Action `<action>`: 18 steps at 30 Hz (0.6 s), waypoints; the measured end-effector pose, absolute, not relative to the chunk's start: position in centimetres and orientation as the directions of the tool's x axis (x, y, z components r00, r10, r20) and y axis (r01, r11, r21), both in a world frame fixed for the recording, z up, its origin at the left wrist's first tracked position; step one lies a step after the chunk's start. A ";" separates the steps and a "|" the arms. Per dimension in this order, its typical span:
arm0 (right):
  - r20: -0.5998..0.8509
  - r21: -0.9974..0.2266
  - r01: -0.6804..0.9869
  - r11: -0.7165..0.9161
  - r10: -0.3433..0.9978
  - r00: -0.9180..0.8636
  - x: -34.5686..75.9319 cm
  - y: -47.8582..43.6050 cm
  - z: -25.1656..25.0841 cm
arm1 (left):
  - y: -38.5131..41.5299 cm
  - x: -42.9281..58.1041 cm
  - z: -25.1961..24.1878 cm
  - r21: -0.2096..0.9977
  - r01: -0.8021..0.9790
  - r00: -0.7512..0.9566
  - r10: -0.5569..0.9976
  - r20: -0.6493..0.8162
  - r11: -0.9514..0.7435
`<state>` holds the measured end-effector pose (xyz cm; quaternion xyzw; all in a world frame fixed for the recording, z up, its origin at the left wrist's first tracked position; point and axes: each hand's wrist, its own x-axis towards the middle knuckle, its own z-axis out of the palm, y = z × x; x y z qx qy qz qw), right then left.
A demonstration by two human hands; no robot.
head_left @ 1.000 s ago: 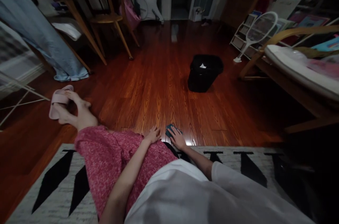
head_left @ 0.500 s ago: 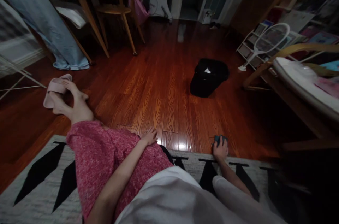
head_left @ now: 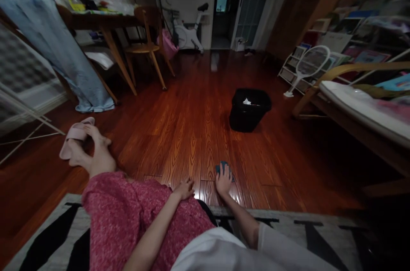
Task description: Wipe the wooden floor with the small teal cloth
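I sit on a patterned rug [head_left: 288, 228] at the edge of a red wooden floor [head_left: 192, 125]. My right hand [head_left: 223, 180] presses flat on a small dark blue-green cloth [head_left: 221, 166] lying on the floor, fingers laid over it. My left hand [head_left: 184, 188] rests on my knee in pink trousers [head_left: 134, 211], fingers loosely stretched and holding nothing. My bare foot [head_left: 92, 151] lies to the left, touching a pink slipper [head_left: 75, 134].
A black bin [head_left: 249, 109] with white paper inside stands ahead on the floor. A wooden chair [head_left: 149, 44] and table stand at back left, with blue fabric [head_left: 60, 61] hanging. At right are a low wooden-framed bed [head_left: 358, 100], a racket-shaped swatter [head_left: 309, 63] and shelves.
My right hand has slid the cloth across the floor: out to the right half a second ago, now back left and farther forward. The left hand stayed on the knee.
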<state>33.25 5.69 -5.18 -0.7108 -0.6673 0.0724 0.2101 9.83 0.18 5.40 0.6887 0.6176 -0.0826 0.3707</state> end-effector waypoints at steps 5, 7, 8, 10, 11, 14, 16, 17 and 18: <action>0.198 -0.366 0.894 0.257 0.961 -0.195 28.9 5.1 -5.5 | 0.2 10.0 5.7 0.418 0.907 0.227 0.781 -0.582 0.048; 0.173 -0.363 0.839 0.406 0.914 -0.367 30.4 5.6 -5.0 | 0.1 9.9 5.9 0.428 0.903 0.232 0.782 -0.579 0.048; 0.156 -0.364 0.801 0.475 0.879 -0.450 31.7 5.9 -4.7 | 0.1 9.9 6.0 0.437 0.898 0.237 0.782 -0.576 0.049; 0.132 -0.364 0.748 0.555 0.825 -0.549 35.3 6.6 -4.3 | 0.1 9.9 6.7 0.464 0.884 0.242 0.782 -0.574 0.066; 0.131 -0.357 0.750 0.556 0.825 -0.550 37.3 6.9 -4.1 | 0.1 10.0 7.3 0.485 0.871 0.246 0.785 -0.568 0.078; 0.185 -0.311 0.858 0.409 0.911 -0.367 43.0 7.3 -4.8 | -0.3 11.2 10.9 0.634 0.770 0.289 0.844 -0.451 0.076; 0.246 -0.288 0.924 0.253 0.952 -0.184 45.5 7.2 -6.1 | -1.3 13.1 14.4 0.789 0.614 0.346 0.902 -0.258 -0.010; 0.273 -0.284 0.941 0.186 0.956 -0.106 46.2 7.1 -6.9 | -2.0 14.3 16.1 0.861 0.502 0.379 0.915 -0.138 -0.078; 0.295 -0.284 0.951 0.126 0.955 -0.039 46.5 7.0 -7.7 | -2.9 15.6 17.7 0.916 0.383 0.428 0.902 -0.060 -0.121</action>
